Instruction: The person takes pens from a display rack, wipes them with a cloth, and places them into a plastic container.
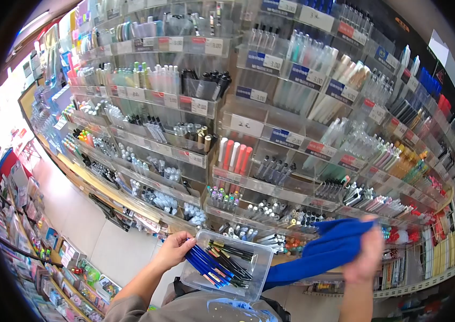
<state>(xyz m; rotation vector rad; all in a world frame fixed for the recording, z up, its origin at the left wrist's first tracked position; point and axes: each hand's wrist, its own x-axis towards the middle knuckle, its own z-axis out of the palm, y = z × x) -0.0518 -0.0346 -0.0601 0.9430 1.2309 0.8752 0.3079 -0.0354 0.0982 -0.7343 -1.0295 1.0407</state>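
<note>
A clear plastic box (pixel 264 263) sits tilted close against my body. Inside it lie blue pens (pixel 207 267) on the left and dark pens (pixel 234 263) on the right. My left hand (pixel 175 250) is closed on the box's left rim, its thumb beside the ends of the blue pens; whether it also pinches them I cannot tell. Off to the right, my right hand (pixel 363 251) is smeared by motion but grips a blue cloth (pixel 321 252), which trails down toward the box's right side.
Tiered clear racks of pens (pixel 227 129) with price labels (pixel 246 125) curve in front of me. A wooden ledge (pixel 125 198) runs along their lower left. Other goods (pixel 71 257) fill a low shelf at left, across the tiled floor (pixel 90 214). White wire shelving (pixel 426 287) stands at right.
</note>
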